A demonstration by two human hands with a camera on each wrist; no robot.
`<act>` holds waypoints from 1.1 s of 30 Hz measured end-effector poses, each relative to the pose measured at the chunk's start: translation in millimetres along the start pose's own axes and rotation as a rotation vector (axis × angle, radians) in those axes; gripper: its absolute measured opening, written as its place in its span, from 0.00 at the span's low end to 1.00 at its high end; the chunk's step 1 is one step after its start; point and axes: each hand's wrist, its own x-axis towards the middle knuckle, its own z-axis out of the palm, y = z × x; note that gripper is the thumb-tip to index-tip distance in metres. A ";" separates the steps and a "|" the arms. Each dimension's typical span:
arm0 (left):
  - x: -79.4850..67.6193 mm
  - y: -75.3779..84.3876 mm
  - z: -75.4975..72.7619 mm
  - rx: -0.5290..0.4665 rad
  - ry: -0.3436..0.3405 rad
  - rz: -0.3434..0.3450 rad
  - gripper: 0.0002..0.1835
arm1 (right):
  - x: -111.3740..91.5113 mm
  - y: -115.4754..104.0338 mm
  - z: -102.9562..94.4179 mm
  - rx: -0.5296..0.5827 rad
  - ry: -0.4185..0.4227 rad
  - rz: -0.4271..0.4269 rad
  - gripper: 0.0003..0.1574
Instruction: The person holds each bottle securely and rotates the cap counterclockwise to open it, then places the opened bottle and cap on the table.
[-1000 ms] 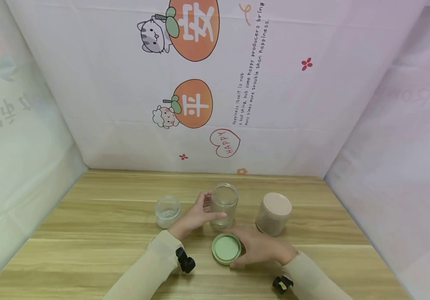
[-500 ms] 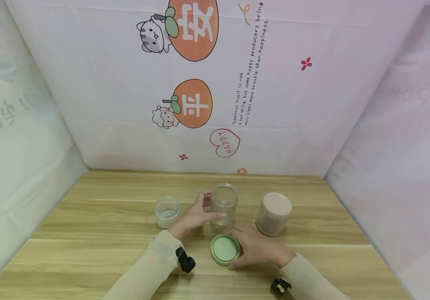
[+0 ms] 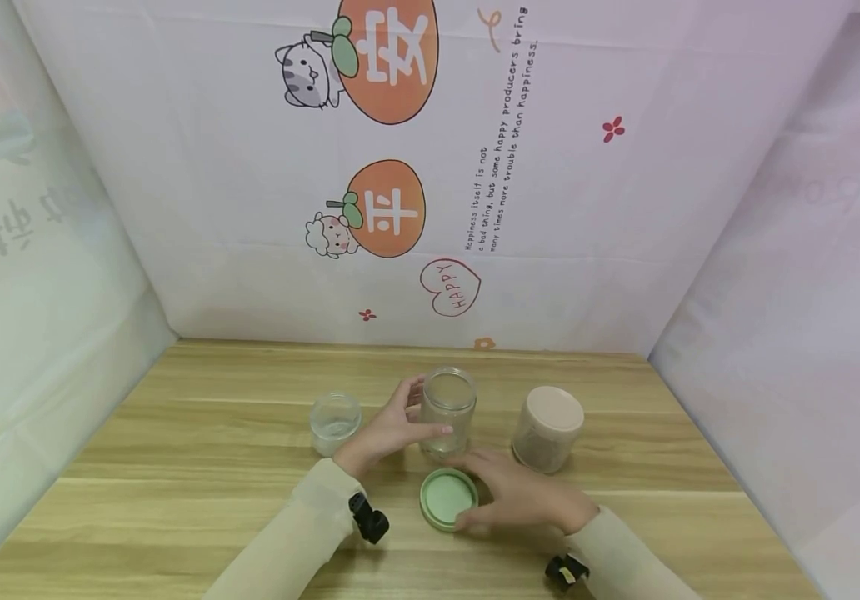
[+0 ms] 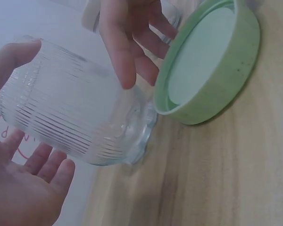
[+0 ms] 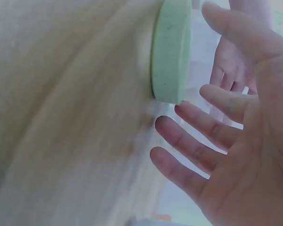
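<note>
A clear ribbed glass jar (image 3: pixel 448 417) stands upright and lidless in the middle of the wooden table. My left hand (image 3: pixel 392 429) holds it from the left, thumb across the near side and fingers round the far side. Closer to me, a round green lid (image 3: pixel 448 498) lies with its hollow inner side up. My right hand (image 3: pixel 523 492) is at the lid's right edge, its thumb by the near rim and its fingers reaching between lid and jar. In the right wrist view the fingers (image 5: pixel 193 150) are spread and grip nothing.
To the left stands a short clear glass jar (image 3: pixel 336 425) without a lid. A jar with a beige lid (image 3: pixel 553 408) stands to the right of the hands. White printed cloth (image 3: pixel 565 275) rises behind the table (image 3: pixel 250 375) and along both sides.
The green lid has slid slightly left on the table. My right hand shifted a little alongside it. My left hand and the ribbed jar have stayed in place.
</note>
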 end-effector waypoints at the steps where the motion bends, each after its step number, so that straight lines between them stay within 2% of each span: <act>1: 0.0 1.2 -0.4 0.002 -0.003 0.012 0.52 | -0.8 -1.0 -2.6 0.018 0.005 0.001 0.46; 5: 0.2 6.2 -1.7 0.032 0.012 0.073 0.52 | -3.6 -3.9 -14.9 0.018 0.052 -0.008 0.36; 9: 0.5 12.0 -1.4 0.051 0.056 0.141 0.50 | -8.1 -6.0 -28.3 -0.038 0.135 -0.022 0.31; 16: 2.0 24.3 2.7 0.062 0.177 0.256 0.42 | -15.3 -8.1 -48.2 -0.112 0.297 -0.136 0.23; 19: 1.5 29.7 5.6 0.034 0.204 0.288 0.41 | -17.2 -8.3 -54.6 -0.132 0.345 -0.156 0.22; 23: -0.1 35.5 9.9 -0.023 0.214 0.318 0.39 | -19.8 -7.9 -61.1 -0.164 0.407 -0.165 0.22; 28: -1.4 42.0 16.0 -0.048 0.214 0.369 0.35 | -24.2 -2.6 -67.0 -0.184 0.467 -0.177 0.22; 33: -2.7 49.9 29.1 -0.044 0.165 0.407 0.32 | -33.1 6.3 -71.9 -0.189 0.521 -0.167 0.22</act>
